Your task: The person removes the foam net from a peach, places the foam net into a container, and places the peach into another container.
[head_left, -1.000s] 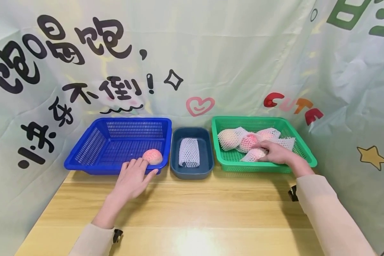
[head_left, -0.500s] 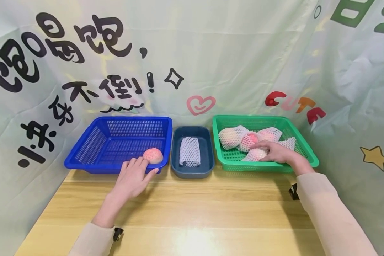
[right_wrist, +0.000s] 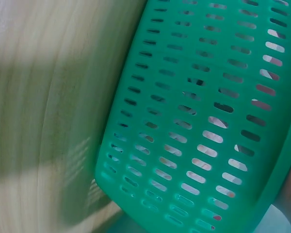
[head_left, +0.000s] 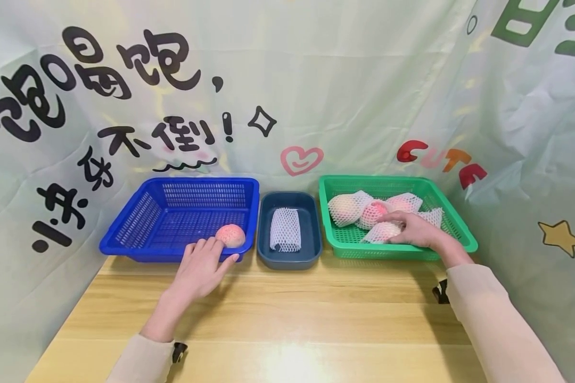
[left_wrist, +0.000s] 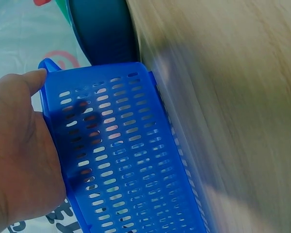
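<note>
My left hand rests over the front rim of a blue plastic basket, its fingertips beside a bare pink peach in the right front corner. In the left wrist view the thumb lies at the rim's corner. On the right, my right hand reaches over the front of a green basket. Its thumb and fingers are around a peach in a white foam net. Behind it lie several more netted peaches, among them a pale one and a redder one.
Between the baskets stands a small dark blue tray holding a flat white foam net. All three containers stand on a light wooden table. A printed cloth hangs close behind and at both sides.
The head view has shifted slightly. Both hands, the peaches and the baskets keep their places relative to one another.
</note>
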